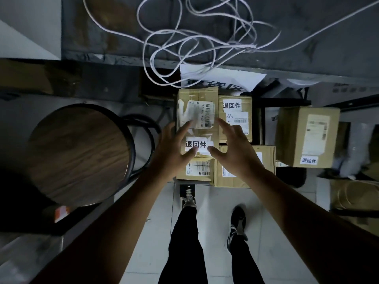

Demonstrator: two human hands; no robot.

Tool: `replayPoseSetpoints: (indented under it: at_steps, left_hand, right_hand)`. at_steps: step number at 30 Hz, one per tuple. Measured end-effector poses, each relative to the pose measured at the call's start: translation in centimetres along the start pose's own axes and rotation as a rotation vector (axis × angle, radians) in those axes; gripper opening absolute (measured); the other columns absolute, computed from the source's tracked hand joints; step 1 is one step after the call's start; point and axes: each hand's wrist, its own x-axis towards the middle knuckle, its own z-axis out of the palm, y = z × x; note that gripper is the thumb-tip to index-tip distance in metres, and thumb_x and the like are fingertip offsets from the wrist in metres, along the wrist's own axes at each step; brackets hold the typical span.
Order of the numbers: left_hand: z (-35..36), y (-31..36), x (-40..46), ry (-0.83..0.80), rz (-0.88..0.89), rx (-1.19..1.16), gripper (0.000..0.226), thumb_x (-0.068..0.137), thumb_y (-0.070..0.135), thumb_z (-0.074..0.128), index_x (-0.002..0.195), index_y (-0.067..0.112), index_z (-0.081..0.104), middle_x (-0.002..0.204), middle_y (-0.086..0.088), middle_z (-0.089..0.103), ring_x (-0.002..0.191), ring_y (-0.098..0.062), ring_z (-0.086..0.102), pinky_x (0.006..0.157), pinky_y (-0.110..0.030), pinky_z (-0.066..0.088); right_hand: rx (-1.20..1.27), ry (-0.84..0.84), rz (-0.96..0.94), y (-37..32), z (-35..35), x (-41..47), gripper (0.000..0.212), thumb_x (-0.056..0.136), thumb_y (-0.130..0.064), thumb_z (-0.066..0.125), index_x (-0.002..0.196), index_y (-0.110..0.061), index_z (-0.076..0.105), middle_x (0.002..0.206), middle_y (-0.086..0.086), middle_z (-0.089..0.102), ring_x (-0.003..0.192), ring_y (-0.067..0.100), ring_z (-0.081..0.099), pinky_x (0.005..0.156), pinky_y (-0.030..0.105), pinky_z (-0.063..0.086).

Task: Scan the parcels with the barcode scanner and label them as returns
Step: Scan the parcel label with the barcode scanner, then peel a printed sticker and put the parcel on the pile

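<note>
Head view: in the middle of the frame a cardboard parcel (198, 121) lies on top of other boxes (244, 165), with a white return label (196, 144) on its near end. The left hand (174, 148) and right hand (233, 149) hover over it with fingers spread, grasping nothing; whether they touch it is unclear. A round wooden stool (80, 154) stands at left. White cable (196, 39) tangles at the top. Another labelled box (307, 138) sits at right.

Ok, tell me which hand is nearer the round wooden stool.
Left. The left hand is over the labelled parcel's left edge, on the side facing the stool; the right hand is farther off, over the parcel's right edge.
</note>
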Motion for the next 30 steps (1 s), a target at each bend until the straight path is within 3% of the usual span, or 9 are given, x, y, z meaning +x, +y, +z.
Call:
replayPoseSetpoints:
  at_steps: [1, 3, 5, 10, 12, 19, 24, 30]
  left_hand:
    - [-0.3, 0.9, -0.6, 0.007, 0.011, 0.084, 0.075, 0.088, 0.043, 0.066, 0.152, 0.040, 0.027, 0.150, -0.010, 0.027, 0.134, -0.023, 0.033, 0.100, -0.039, 0.045]
    - [-0.7, 3.1, -2.1, 0.026, 0.052, 0.208, 0.070, 0.088, 0.046, 0.062, 0.150, 0.040, 0.029, 0.151, -0.009, 0.026, 0.138, -0.029, 0.029, 0.100, -0.047, 0.045]
    - [-1.2, 6.0, -4.1, 0.037, 0.126, 0.236, 0.062, 0.088, 0.041, 0.061, 0.146, 0.033, 0.040, 0.149, -0.009, 0.031, 0.139, -0.028, 0.029, 0.100, -0.048, 0.046]
    - [-1.7, 15.0, -9.9, 0.019, 0.376, 0.245, 0.052, 0.082, 0.032, 0.063, 0.132, 0.018, 0.057, 0.131, -0.014, 0.054, 0.120, -0.035, 0.052, 0.091, -0.045, 0.052]
    - [-1.8, 19.0, -12.4, 0.012, 0.441, 0.280, 0.053, 0.083, 0.036, 0.058, 0.133, 0.019, 0.057, 0.131, -0.013, 0.054, 0.119, -0.034, 0.052, 0.091, -0.044, 0.050]
    - [1.9, 31.3, -23.2, -0.050, 0.696, 0.457, 0.056, 0.088, 0.042, 0.062, 0.140, 0.026, 0.049, 0.139, -0.008, 0.049, 0.122, -0.030, 0.047, 0.091, -0.040, 0.046]
    - [7.8, 37.9, -31.3, -0.117, 0.844, 0.586, 0.059, 0.093, 0.048, 0.052, 0.147, 0.030, 0.039, 0.147, -0.007, 0.041, 0.132, -0.028, 0.038, 0.102, -0.043, 0.040]
    - [15.3, 44.3, -39.9, -0.214, 1.007, 0.661, 0.059, 0.096, 0.049, 0.048, 0.150, 0.032, 0.032, 0.153, -0.003, 0.031, 0.139, -0.025, 0.029, 0.105, -0.042, 0.037]
  right_hand:
    - [-0.007, 0.017, 0.009, -0.3, -0.6, -1.1, 0.078, 0.088, -0.039, 0.067, 0.153, -0.034, 0.023, 0.135, 0.008, 0.043, 0.123, 0.025, 0.047, 0.091, 0.036, 0.047]
    - [-0.048, 0.049, 0.024, -0.8, -2.0, -4.0, 0.075, 0.090, -0.040, 0.063, 0.153, -0.031, 0.023, 0.142, 0.009, 0.041, 0.132, 0.026, 0.040, 0.095, 0.043, 0.049]
    - [-0.103, 0.079, 0.049, -1.1, -3.7, -7.3, 0.074, 0.091, -0.041, 0.061, 0.154, -0.028, 0.024, 0.145, 0.009, 0.040, 0.134, 0.027, 0.039, 0.095, 0.044, 0.050]
    - [-0.154, 0.215, 0.149, -1.7, -8.9, -17.2, 0.069, 0.090, -0.041, 0.061, 0.151, -0.024, 0.032, 0.147, 0.008, 0.042, 0.133, 0.030, 0.041, 0.096, 0.045, 0.050]
    - [-0.140, 0.306, 0.185, -1.6, -11.1, -21.6, 0.067, 0.090, -0.043, 0.061, 0.149, -0.023, 0.036, 0.147, 0.008, 0.043, 0.133, 0.030, 0.040, 0.098, 0.049, 0.048]
    - [-0.234, 0.461, 0.389, 2.5, -15.2, -40.2, 0.071, 0.093, -0.062, 0.043, 0.153, -0.030, 0.022, 0.155, 0.003, 0.032, 0.140, 0.026, 0.031, 0.110, 0.043, 0.035]
    - [-0.175, 0.582, 0.566, 7.6, -15.4, -53.0, 0.071, 0.094, -0.065, 0.038, 0.153, -0.031, 0.020, 0.157, 0.002, 0.029, 0.144, 0.025, 0.027, 0.113, 0.043, 0.030]
    - [-0.092, 0.729, 0.744, 13.0, -14.5, -65.5, 0.066, 0.094, -0.061, 0.044, 0.150, -0.029, 0.029, 0.150, 0.003, 0.037, 0.136, 0.028, 0.036, 0.106, 0.045, 0.037]
